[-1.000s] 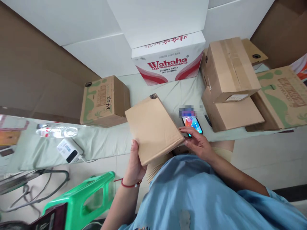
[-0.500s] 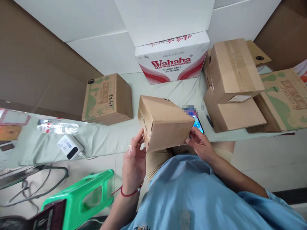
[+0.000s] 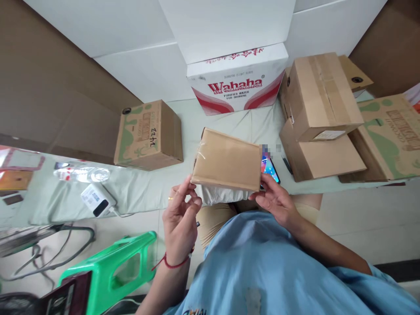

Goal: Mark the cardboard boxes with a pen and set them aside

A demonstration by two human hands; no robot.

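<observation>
A plain brown cardboard box (image 3: 228, 162) is at the front edge of the cloth-covered table, with one flat side facing up toward me. The fingertips of my left hand (image 3: 182, 212) pinch its lower left corner. At its lower right corner, my right hand (image 3: 274, 199) grips with thumb and fingers, the fingertips partly hidden by the box. A phone with a lit screen (image 3: 269, 169) lies just right of the box, partly covered by it and my right hand.
A Wahaha carton (image 3: 241, 89) stands at the back. A green-printed box (image 3: 149, 135) sits left, and stacked boxes (image 3: 323, 96) stand right. A power bank (image 3: 98, 200) and plastic bottle (image 3: 82, 173) lie far left. A green stool (image 3: 108, 262) stands below.
The brown box has tipped and turned, so its front side now faces up and its left end is mostly out of sight. My left hand has shifted slightly left.
</observation>
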